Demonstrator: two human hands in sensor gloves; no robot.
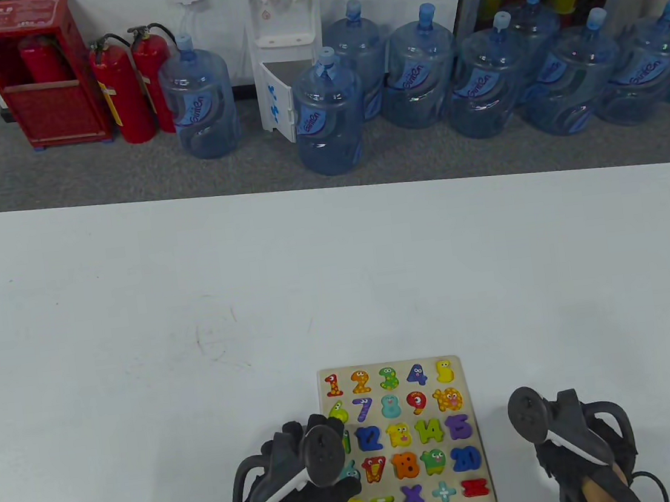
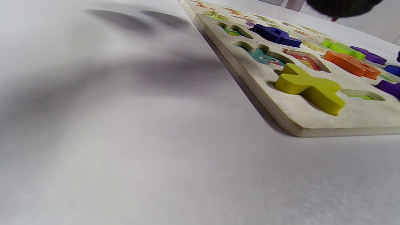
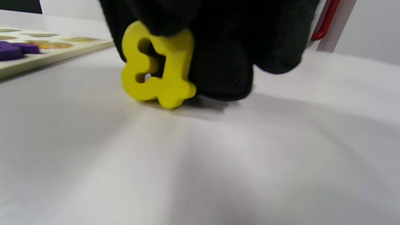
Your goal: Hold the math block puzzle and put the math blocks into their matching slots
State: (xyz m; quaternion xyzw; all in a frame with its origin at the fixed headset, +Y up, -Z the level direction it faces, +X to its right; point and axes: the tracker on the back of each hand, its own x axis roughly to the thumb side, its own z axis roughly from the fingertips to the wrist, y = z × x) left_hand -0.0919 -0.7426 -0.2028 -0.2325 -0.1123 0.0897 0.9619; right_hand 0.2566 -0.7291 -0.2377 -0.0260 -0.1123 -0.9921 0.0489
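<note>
The math block puzzle board (image 1: 478, 428) lies flat at the table's (image 1: 139, 348) near edge, most slots filled. The left hand (image 1: 295, 475) rests on the board's left edge, steadying it; whether its fingers clasp the rim I cannot tell. The right hand (image 1: 568, 436), on the table just right of the board, pinches a yellow number block (image 3: 157, 67) standing on its edge. The step looks like a pickup; next comes lifting the block, finding its matching slot, turning it flat and pressing it home
</note>
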